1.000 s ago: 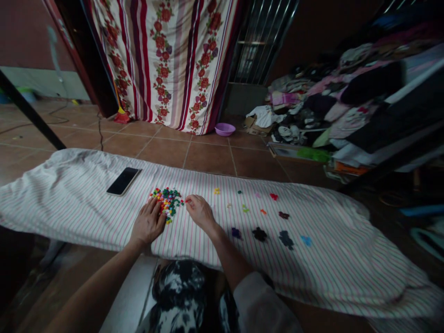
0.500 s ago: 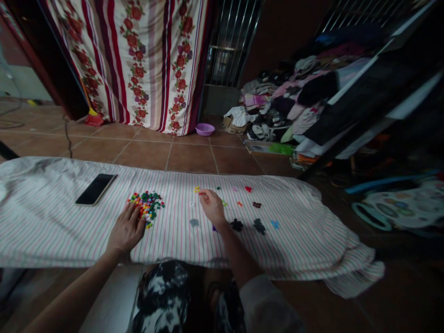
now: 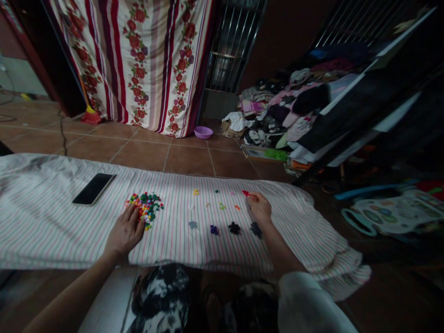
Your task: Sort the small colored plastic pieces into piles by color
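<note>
The right hand (image 3: pixel 261 209) is near the far edge of the table (image 3: pixel 52 226), right of its middle, thumb and fingertips drawn close together at the small red pieces (image 3: pixel 245 193), which lie just beyond them; whether it grips one cannot be told; the left hand (image 3: pixel 125 230) rests back up, fingers loosely extended, fingertips on the near-left side of the mixed pile (image 3: pixel 150 206), left of the table's middle; the phone (image 3: pixel 94 189) lies farther left; black pieces (image 3: pixel 234 227) and purple pieces (image 3: pixel 214 229) lie between the hands, toward the near edge.
</note>
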`<state>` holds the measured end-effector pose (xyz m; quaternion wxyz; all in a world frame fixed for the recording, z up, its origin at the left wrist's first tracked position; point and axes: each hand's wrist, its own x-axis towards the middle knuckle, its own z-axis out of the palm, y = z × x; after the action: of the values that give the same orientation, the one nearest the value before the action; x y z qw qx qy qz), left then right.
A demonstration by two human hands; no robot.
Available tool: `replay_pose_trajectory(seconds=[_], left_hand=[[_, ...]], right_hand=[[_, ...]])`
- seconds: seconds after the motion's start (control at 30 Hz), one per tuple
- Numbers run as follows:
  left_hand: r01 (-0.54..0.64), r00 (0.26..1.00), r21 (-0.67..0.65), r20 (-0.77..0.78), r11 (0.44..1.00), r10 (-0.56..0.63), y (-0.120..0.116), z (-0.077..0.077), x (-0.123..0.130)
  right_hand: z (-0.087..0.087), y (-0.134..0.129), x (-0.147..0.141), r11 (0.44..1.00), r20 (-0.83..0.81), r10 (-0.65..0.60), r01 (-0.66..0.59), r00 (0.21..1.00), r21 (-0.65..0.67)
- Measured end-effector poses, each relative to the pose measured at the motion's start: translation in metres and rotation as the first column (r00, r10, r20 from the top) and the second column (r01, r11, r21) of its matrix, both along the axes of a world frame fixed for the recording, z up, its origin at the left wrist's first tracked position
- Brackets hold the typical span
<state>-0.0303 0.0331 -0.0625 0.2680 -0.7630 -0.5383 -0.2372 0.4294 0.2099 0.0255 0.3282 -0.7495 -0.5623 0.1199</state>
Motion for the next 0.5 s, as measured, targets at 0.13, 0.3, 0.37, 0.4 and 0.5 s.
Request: replay_pose_trajectory(seconds=[0.13, 0.3, 0.37, 0.4, 0.5], left_hand=[[-0.016, 1.0, -0.014, 0.0, 1.0, 0.016, 0.0, 0.001, 0.001], [-0.022, 1.0, -0.033, 0.007, 0.999, 0.023, -0.001, 0.002, 0.001], [-0.028, 0.999, -0.048, 0.017, 0.998, 0.029, -0.001, 0.002, 0.001], [-0.032, 0.999, -0.053, 0.017, 0.998, 0.033, -0.001, 0.002, 0.001], [-0.045, 0.999, -0.046, 0.007, 0.998, 0.045, -0.001, 0.004, 0.002]], right_hand=[[0.003, 0.017, 0.028, 0.988, 0.139, -0.068, 0.085, 0.988, -0.127], [-0.005, 0.033, 0.037, 0.979, 0.218, -0.041, 0.082, 0.975, -0.186], [-0.011, 0.039, 0.037, 0.977, 0.239, -0.045, 0.093, 0.97, -0.194], [-0.013, 0.042, 0.037, 0.976, 0.249, -0.048, 0.098, 0.967, -0.193], [-0.02, 0.05, 0.037, 0.985, 0.266, -0.027, 0.072, 0.963, -0.16]])
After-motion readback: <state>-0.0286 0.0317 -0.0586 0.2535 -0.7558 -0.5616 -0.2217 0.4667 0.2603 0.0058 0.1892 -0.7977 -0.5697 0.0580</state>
